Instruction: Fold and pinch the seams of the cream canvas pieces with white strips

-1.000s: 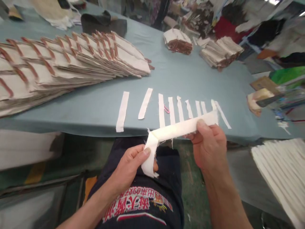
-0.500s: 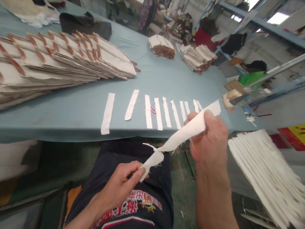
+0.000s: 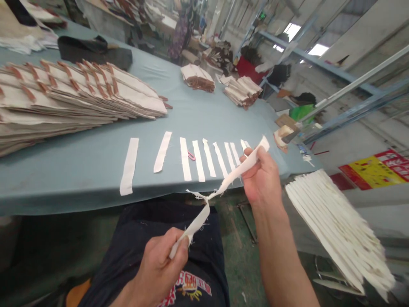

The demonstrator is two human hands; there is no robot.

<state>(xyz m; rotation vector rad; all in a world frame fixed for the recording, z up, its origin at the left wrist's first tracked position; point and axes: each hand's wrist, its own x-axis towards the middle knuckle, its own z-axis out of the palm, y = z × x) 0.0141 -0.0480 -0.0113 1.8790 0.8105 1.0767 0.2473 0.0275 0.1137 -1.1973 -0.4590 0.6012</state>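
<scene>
Both my hands hold one white fabric strip [image 3: 223, 185] in the air over my lap, in front of the table edge. My left hand [image 3: 159, 266] pinches its lower end between thumb and fingers. My right hand [image 3: 262, 179] is closed on the upper end, which pokes out above my fingers. The strip is twisted near its middle, with frayed threads there. Behind it, several white strips [image 3: 198, 157] lie side by side on the blue-grey table [image 3: 79, 166].
A big fanned pile of cream panels with brown straps [image 3: 64, 98] fills the table's left. Two smaller stacks [image 3: 243, 89] and a dark cloth [image 3: 92, 49] lie farther back. A stack of long white strips [image 3: 338, 230] sits at my right.
The strip went from flat and folded to twisted at its middle. My right hand lifted up and back, my left hand dropped lower. The view swung to the right.
</scene>
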